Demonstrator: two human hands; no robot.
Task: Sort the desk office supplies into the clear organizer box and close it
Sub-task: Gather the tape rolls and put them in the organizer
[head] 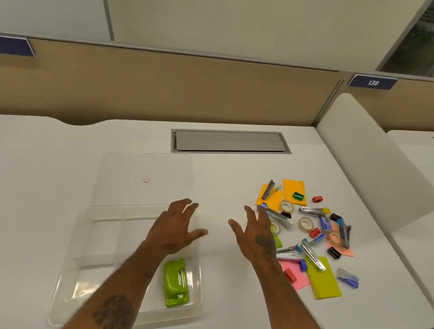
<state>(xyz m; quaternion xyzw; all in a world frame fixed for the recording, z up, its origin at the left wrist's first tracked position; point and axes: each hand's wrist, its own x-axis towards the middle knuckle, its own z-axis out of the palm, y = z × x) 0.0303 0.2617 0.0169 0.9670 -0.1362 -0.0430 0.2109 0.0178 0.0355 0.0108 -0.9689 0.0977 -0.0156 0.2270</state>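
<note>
Both hands spread, empty: left hand (175, 229) over open box (70, 277) holding only green stapler (175, 283), right hand (256, 234) at edge of pile (309, 236); best to take near items singly, grouping like kinds per compartment.

Bright, even overhead light, soft shadows, slight blur, wide-angle bending at edges.

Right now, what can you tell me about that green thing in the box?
The green stapler is bright lime plastic, chunky and rounded, with a small metal part at its near end. It lies flat, alone in the near right compartment of the clear box, resting on the floor of it. Neither hand touches it.
</note>
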